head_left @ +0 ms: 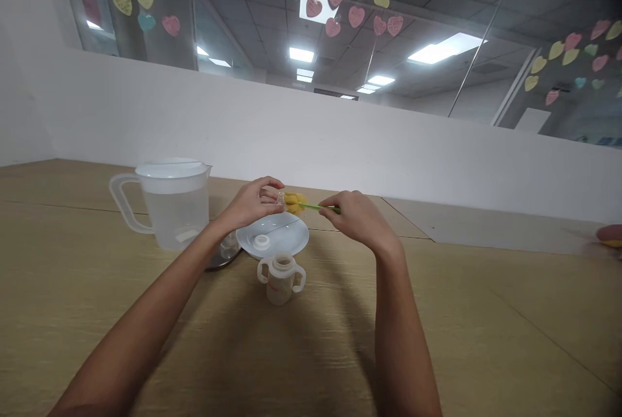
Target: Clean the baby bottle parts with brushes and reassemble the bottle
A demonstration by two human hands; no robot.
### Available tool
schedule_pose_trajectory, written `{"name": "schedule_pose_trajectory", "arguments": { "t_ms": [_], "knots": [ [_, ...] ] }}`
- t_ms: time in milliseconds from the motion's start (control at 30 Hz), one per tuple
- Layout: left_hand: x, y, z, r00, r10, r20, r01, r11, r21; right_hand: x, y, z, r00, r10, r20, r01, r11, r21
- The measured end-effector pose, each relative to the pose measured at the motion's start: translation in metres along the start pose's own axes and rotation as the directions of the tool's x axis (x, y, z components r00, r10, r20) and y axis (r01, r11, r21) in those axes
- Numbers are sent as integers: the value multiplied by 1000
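Observation:
A small clear piece (280, 200), perhaps a bottle nipple, is held in my left hand (255, 202). My right hand (354, 215) pinches the green handle (313, 206) of a brush whose yellow head (295, 202) touches or enters the clear piece. Both hands are raised around a white bowl (291, 236), which holds a white ring-shaped cap (262, 242). In front of the bowl stands an uncapped, two-handled baby bottle (280, 287), upright on the table.
A large lidded pitcher (177, 210) stands at the left. Beside it, partly hidden by my left forearm, a clear glass item (230, 247) sits on a dark tray (224, 260). A blurred hand (610, 234) shows at the right edge. Behind the wooden table (486, 313) is a white wall.

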State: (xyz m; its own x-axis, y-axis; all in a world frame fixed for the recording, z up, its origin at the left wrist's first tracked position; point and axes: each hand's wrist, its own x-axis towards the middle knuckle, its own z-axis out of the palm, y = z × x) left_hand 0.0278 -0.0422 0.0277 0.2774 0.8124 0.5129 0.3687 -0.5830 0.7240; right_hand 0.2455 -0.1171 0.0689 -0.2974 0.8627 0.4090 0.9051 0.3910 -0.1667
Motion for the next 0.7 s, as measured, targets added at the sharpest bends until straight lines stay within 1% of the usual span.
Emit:
{"name": "schedule_pose_trajectory", "arguments": {
  "t_ms": [167,300,433,500,567,700],
  "knots": [
    [0,3,-5,997,30,-72,-23,996,91,0,0,0,1000,-12,-1,12,1000,13],
    [2,-1,-8,991,5,-137,13,992,129,-1,-1,0,1000,-3,-8,3,1000,19],
    [2,-2,-11,983,-6,-182,44,978,203,-2,-2,0,1000,-9,-8,9,1000,24],
    [2,-1,-11,983,-3,-184,46,972,229,-2,-2,0,1000,-4,-10,4,1000,16],
    [1,0,-11,986,0,-165,36,975,217,-3,-3,-1,1000,8,-7,-8,1000,2],
    [1,2,-10,996,13,-88,1,988,154,-4,-7,-3,1000,23,-7,-23,998,-50]
  ]
}}
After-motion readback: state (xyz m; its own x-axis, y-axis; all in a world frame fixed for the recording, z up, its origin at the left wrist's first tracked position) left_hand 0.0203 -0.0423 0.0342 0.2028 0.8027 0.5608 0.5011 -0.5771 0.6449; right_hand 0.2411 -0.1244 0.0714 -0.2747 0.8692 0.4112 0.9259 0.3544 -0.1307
